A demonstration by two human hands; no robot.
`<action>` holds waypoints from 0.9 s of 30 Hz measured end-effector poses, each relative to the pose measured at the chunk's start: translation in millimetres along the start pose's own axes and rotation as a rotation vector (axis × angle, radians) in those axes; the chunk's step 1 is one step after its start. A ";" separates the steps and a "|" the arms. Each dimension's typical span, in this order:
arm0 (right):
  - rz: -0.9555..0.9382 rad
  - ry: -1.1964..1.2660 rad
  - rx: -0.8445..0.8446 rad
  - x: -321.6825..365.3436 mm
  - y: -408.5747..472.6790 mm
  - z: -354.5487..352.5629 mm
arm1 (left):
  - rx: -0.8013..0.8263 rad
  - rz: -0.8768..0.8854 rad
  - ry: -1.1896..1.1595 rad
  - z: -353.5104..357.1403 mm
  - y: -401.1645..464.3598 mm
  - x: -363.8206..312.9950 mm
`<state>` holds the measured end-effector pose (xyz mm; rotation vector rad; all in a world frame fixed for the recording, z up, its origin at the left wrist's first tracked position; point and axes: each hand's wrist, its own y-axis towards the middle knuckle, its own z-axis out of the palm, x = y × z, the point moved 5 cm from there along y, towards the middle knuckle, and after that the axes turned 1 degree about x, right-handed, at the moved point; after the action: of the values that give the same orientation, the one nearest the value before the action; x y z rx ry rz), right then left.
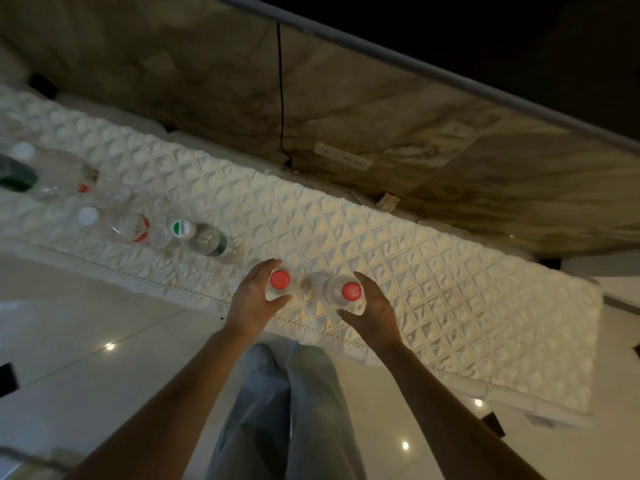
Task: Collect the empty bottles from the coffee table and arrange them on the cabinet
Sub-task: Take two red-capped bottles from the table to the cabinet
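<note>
Two clear plastic bottles with red caps stand upright on the cabinet's white quilted cover (415, 271), near its front edge. My left hand (252, 299) curls around the left red-capped bottle (280, 279), thumb and fingers on its sides. The right red-capped bottle (350, 291) has my right hand (372, 308) wrapped around it in the same way. The two bottles are a short gap apart. To the left stand a green-and-white-capped bottle (204, 239), a white-capped bottle with a red label (124, 228), and another white-capped bottle (59, 169).
A dark green object (17, 176) sits at the far left of the cover. Behind the cabinet rises a marble wall with a black cable (281, 98) and a white socket strip (343, 160). A glossy tiled floor (86, 323) lies in front, where my legs stand.
</note>
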<state>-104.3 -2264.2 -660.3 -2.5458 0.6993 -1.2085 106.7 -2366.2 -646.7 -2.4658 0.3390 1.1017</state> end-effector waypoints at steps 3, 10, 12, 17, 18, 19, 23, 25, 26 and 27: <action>-0.025 -0.028 -0.001 14.5 -10.5 -21.0 | 0.030 -0.023 0.017 -12.5 -7.9 -15.3; -0.132 -0.178 -0.058 78.4 -47.7 -64.2 | -0.040 0.062 0.246 -70.8 -46.8 -64.9; -0.131 -0.215 -0.076 95.7 -58.2 -70.5 | -0.087 0.094 0.360 -90.7 -64.6 -76.7; -0.240 -0.293 -0.119 147.1 -82.5 -71.8 | -0.200 0.079 0.541 -141.2 -110.1 -91.1; -0.267 -0.314 -0.123 157.2 -86.5 -70.2 | -0.222 0.055 0.563 -151.4 -118.9 -91.3; -0.296 -0.334 -0.128 167.7 -89.1 -67.8 | -0.248 0.034 0.578 -161.5 -127.1 -90.9; -0.436 -0.431 -0.100 209.1 -88.9 -53.1 | -0.355 -0.081 0.575 -199.6 -154.8 -79.6; -0.519 -0.471 -0.061 229.9 -83.1 -43.9 | -0.412 -0.158 0.575 -215.8 -167.0 -70.8; -0.564 -0.485 -0.043 240.6 -79.7 -39.3 | -0.445 -0.190 0.571 -222.7 -173.5 -66.6; -0.608 -0.493 -0.024 251.4 -76.2 -34.8 | -0.476 -0.224 0.564 -228.4 -180.3 -62.9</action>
<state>29.7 -2328.6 -441.0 -3.0017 -0.1866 -0.6315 282.7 -2310.0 -413.2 -3.1211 -0.0580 0.4043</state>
